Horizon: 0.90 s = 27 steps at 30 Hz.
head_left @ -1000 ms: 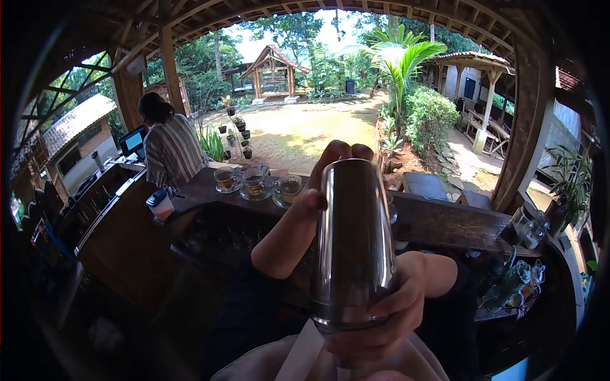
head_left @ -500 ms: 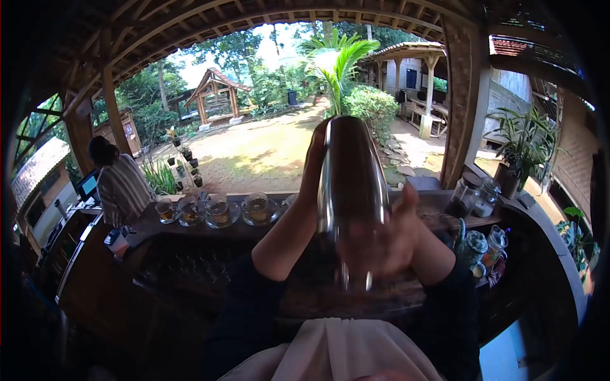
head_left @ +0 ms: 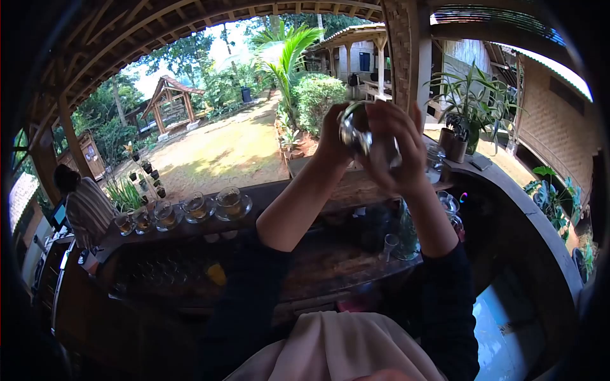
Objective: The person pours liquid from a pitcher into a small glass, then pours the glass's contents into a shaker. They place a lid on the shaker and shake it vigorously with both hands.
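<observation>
A shiny metal cocktail shaker (head_left: 356, 130) is raised in front of me above the counter, seen nearly end-on with one end toward me. My left hand (head_left: 332, 141) is wrapped round its left side. On the other side my right hand (head_left: 401, 143) curls over it, slightly smeared by motion. Both hands are closed on the shaker, and much of its body is hidden behind my fingers.
Glass cups of amber drink on saucers (head_left: 233, 204) line the counter (head_left: 267, 188) to the left. Glass jars (head_left: 435, 159) and a small clear glass (head_left: 390, 244) are on the right. A person in a striped shirt (head_left: 91, 202) stands far left.
The shaker has gone from upright to end-on, higher and slightly right, with both hands still on it. My view has turned to the right.
</observation>
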Tool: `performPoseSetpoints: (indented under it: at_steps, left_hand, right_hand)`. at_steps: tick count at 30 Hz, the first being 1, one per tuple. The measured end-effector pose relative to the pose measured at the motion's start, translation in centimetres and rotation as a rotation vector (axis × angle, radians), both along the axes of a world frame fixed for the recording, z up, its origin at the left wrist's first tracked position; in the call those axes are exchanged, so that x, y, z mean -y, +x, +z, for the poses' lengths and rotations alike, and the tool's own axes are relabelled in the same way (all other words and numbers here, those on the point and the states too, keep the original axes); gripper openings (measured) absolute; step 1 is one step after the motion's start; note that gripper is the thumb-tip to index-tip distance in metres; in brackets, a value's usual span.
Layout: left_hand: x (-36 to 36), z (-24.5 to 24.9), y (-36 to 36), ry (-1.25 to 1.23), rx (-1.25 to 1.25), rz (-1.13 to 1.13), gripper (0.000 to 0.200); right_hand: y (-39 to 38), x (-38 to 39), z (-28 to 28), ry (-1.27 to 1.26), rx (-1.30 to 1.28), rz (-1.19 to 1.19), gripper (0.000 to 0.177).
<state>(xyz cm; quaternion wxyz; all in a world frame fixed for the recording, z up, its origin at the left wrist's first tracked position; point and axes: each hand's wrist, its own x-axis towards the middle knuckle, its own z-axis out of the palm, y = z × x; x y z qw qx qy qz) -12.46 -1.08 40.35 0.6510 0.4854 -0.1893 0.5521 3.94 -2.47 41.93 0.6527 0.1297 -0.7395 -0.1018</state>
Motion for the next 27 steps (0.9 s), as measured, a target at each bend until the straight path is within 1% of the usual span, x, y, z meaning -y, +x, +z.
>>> performPoseSetpoints:
  at_steps: [1,3,5,6,7,9,10,11,12,13,14,15,16,17,18,19,21,23,24,25,26,27]
  left_hand:
    - [0.0,-1.0,2.3,-0.372,-0.025,0.464,0.043]
    - [0.7,-2.5,4.6,0.241,-0.605,1.315,0.041]
    - [2.5,-3.0,5.9,-0.134,-0.039,-0.226,0.044]
    - [4.4,-2.5,7.1,-0.286,-0.008,0.105,0.048]
    - [6.3,-2.3,9.6,-0.034,-0.044,0.336,0.049]
    - [4.4,-1.8,9.6,-0.098,-0.022,0.479,0.049]
    - [3.4,-1.0,9.8,-0.266,0.069,0.202,0.045]
    - [0.3,-1.0,8.3,-0.044,-0.095,-0.031,0.044]
    - [-3.2,-2.1,7.7,-0.051,-0.106,0.132,0.044]
    - [-5.8,-2.5,8.3,-0.048,-0.117,0.297,0.044]
    - [-5.0,-3.0,10.2,-0.083,-0.115,0.369,0.043]
    - [-2.9,-3.1,11.0,-0.084,-0.115,0.373,0.043]
    - [-0.1,-2.1,11.6,-0.22,-0.09,0.126,0.041]
    - [1.8,-1.0,12.1,-0.358,-0.063,-0.12,0.04]
    - [2.7,-0.2,12.5,-0.334,-0.176,0.05,0.039]
    - [4.3,-0.5,14.1,0.038,-0.177,0.433,0.04]
    - [4.9,0.1,15.2,0.516,-0.023,0.614,0.041]
    - [1.2,-0.3,12.1,-0.156,-0.174,0.494,0.04]
    - [-1.3,-0.2,10.3,-0.143,-0.255,0.112,0.04]
    - [-1.5,-0.7,11.2,0.064,-0.334,0.782,0.04]
    - [-1.9,-1.1,11.5,-0.274,-0.238,0.692,0.041]
    - [-2.3,-1.3,11.4,-0.605,-0.141,0.59,0.044]
  right_hand:
    - [-0.4,-0.2,-0.9,-0.549,0.037,0.233,0.04]
    - [2.6,0.1,-1.2,-0.265,0.018,-0.001,0.039]
    - [7.1,2.5,-2.9,0.315,0.084,-0.094,0.034]
    - [7.6,2.1,-2.9,0.314,0.09,-0.097,0.034]
    - [7.9,1.6,-2.9,0.409,0.032,-0.026,0.031]
    - [8.2,0.6,-2.8,0.585,-0.094,0.119,0.026]
    - [8.6,0.2,-2.7,0.671,-0.154,0.189,0.024]
    - [8.5,-0.8,-2.1,0.354,-0.091,0.108,0.031]
    - [8.6,-1.7,-1.3,0.045,-0.033,0.026,0.039]
    - [8.9,-1.5,-1.1,0.055,-0.036,0.025,0.039]
    - [9.1,-1.0,-1.0,-0.086,0.006,0.003,0.04]
    - [9.3,-0.5,-1.3,-0.236,0.051,-0.017,0.042]
    - [11.2,1.9,-1.2,-0.063,0.124,-0.107,0.033]
    - [13.0,3.9,-1.9,0.187,0.109,-0.068,0.029]
    - [14.0,4.8,-2.6,0.431,0.094,-0.022,0.026]
    - [14.0,4.3,-2.6,0.431,0.097,-0.01,0.026]
    - [13.9,3.2,-2.4,0.496,-0.011,0.065,0.023]
    - [13.6,2.0,-2.4,0.545,-0.119,0.13,0.023]
    - [12.6,0.1,-1.5,0.312,-0.087,0.05,0.036]
    - [10.3,-1.6,-0.2,0.038,-0.151,0.107,0.04]
    - [9.4,-1.3,-0.3,-0.62,-0.008,0.195,0.046]
    - [9.6,-1.0,-0.3,-0.614,-0.014,0.196,0.046]
